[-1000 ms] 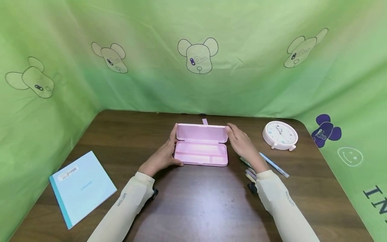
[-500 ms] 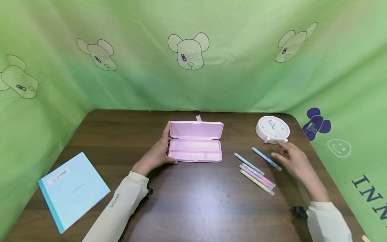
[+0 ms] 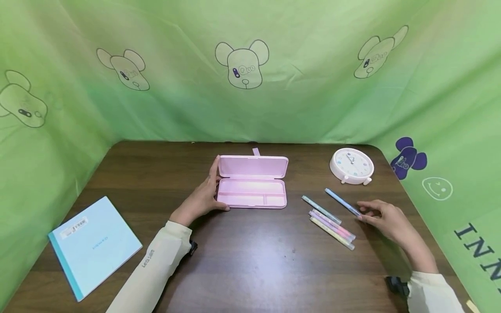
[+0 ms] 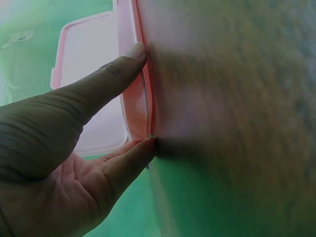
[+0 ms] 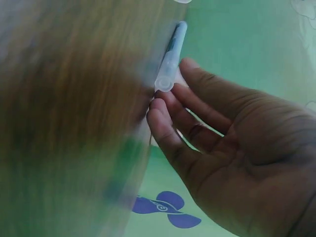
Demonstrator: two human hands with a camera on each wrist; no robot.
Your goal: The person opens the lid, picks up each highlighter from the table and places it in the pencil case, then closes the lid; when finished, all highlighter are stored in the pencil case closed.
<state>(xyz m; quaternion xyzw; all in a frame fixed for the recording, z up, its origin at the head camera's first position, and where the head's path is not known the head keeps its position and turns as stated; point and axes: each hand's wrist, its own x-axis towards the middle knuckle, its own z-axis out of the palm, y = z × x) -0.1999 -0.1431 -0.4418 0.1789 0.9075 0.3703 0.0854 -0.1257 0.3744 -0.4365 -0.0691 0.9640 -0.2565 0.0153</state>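
Observation:
A pink pencil case (image 3: 252, 200) lies with its lid (image 3: 253, 167) raised, its compartments bare. My left hand (image 3: 199, 200) grips its left end, thumb on the front edge (image 4: 140, 54) and a finger at the back corner. Toward the right lies a blue pen (image 3: 340, 201) with a clear end. My right hand (image 3: 389, 219) is at that pen's near end, thumb and fingers apart around it; in the right wrist view the pen (image 5: 172, 57) stands just beyond the fingertips.
Several pastel pens (image 3: 330, 226) lie side by side, left of the blue pen. A pink-white clock (image 3: 351, 166) lies at the back right. A light blue notebook (image 3: 95, 248) rests on the wooden table (image 3: 250, 261) at left. Green curtains (image 3: 164, 108) surround the tabletop.
My right hand has left the pencil case lid, moved right past the pens, and come down to the blue pen's near end. The left hand stays on the case; the view shifted slightly.

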